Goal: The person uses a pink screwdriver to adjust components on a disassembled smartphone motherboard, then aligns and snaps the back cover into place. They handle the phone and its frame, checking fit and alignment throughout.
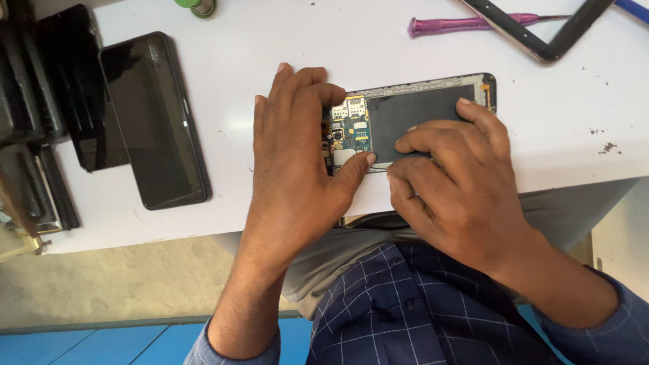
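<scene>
Since only the head view is given, everything rests on it: an opened phone (412, 118), back cover off, lies flat near the front edge of the white counter (405, 47). The left hand (297, 155) covers its circuit-board end, thumb pressed at the lower edge; the right hand (453, 176) presses fingertips on the dark battery. Neither grip closes around anything. The phone looks light, thin, stiff and fragile, best held by its frame edges. The left hand hides much of the board. 2 dark phones (152, 122) lie well apart; a purple screwdriver (460, 25) is partly covered.
</scene>
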{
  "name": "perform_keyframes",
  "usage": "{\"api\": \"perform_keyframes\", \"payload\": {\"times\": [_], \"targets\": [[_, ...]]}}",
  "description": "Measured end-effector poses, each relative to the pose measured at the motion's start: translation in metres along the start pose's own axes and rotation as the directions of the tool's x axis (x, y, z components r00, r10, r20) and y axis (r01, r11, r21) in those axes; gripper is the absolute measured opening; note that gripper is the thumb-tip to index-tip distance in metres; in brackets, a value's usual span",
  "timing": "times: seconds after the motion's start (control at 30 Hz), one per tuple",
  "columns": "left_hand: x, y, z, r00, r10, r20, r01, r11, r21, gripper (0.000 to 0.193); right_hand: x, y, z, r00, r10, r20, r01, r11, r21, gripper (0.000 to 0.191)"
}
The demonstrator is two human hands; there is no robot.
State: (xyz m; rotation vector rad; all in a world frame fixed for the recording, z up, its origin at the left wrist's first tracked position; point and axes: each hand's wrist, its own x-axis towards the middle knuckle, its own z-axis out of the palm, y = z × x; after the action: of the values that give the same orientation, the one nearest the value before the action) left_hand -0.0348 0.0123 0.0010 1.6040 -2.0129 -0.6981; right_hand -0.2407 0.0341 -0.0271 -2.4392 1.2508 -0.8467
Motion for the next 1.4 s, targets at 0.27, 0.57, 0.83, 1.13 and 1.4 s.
{"api": "perform_keyframes", "payload": {"times": [0.27,0.57,0.83,1.13,1.4], "targets": [[0.0000,-0.0030,0.0020,1.000,-0.002,0.009,0.002,1.000,0.007,0.063,-0.0011,0.0006,0.0014,1.000,0.008,0.005,-0.008,1.000,-0.003,0.009],[-0.0031,-0.0034,0.0005,1.000,-0.003,-0.008,0.003,1.000,-0.010,0.061,-0.0011,-0.0008,0.0009,1.000,0.012,0.007,-0.012,1.000,-0.003,0.009],[-0.0072,-0.0094,-0.0038,0.999,-0.001,0.042,0.004,0.997,-0.073,0.053,-0.0041,0.0024,0.0016,1.000,-0.007,-0.002,0.007,1.000,-0.001,0.008],[-0.0069,-0.0041,-0.0016,0.999,-0.016,0.029,0.018,0.999,-0.047,0.059,-0.0035,0.0027,0.0003,1.000,-0.007,0.003,0.007,1.000,0.006,0.009],[-0.0052,-0.0034,0.0009,1.000,-0.019,0.021,0.020,0.999,-0.032,0.059,-0.0031,0.0049,0.0015,1.000,-0.011,0.008,0.011,1.000,-0.004,0.009]]}}
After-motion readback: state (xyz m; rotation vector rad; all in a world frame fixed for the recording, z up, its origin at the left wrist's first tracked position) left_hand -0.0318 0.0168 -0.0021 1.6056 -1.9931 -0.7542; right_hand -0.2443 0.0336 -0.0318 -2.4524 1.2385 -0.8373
